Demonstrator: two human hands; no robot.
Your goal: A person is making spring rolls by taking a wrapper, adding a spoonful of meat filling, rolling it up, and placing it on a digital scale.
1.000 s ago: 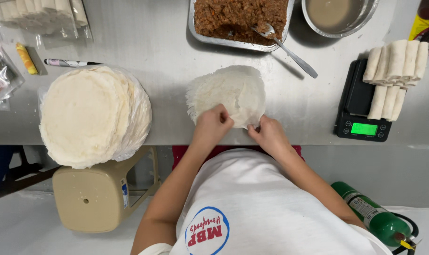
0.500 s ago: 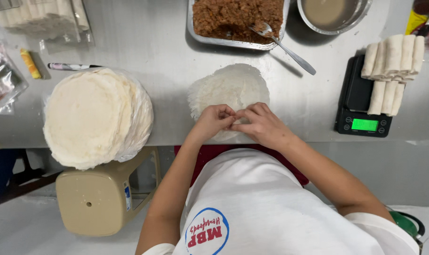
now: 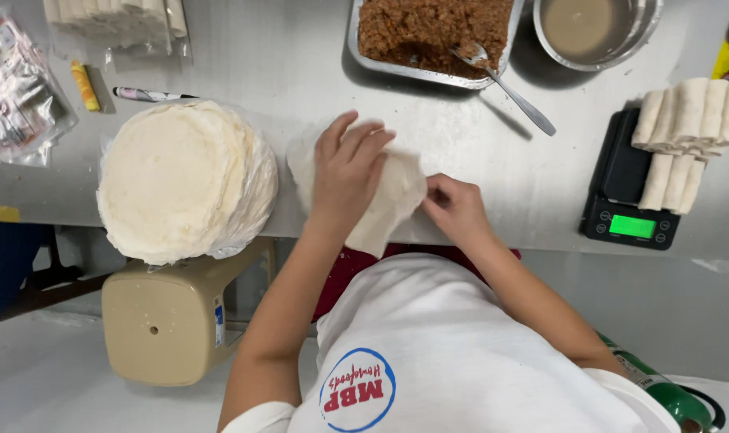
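Pressing flat on the single wrapper [image 3: 388, 200], our left hand [image 3: 350, 172] lies open with its fingers spread, palm down on the sheet and gripping nothing. Our right hand [image 3: 454, 208] sits just beside it at the wrapper's right edge, fingers curled in and pinching that edge (how much of the sheet they have caught we cannot tell). The wrapper rests on the steel table [image 3: 300, 72] at its near edge, with a corner hanging over the lip toward us. It lies under the left hand and stretches rightward to the right hand, so its free side points toward the pinch. A stack of round wrappers [image 3: 180, 180] sits well to the left; a tray of minced filling [image 3: 429, 28] with a spoon [image 3: 505, 84] stands beyond, and finished rolls [image 3: 685, 136] lie across a scale [image 3: 625, 200] at far right.
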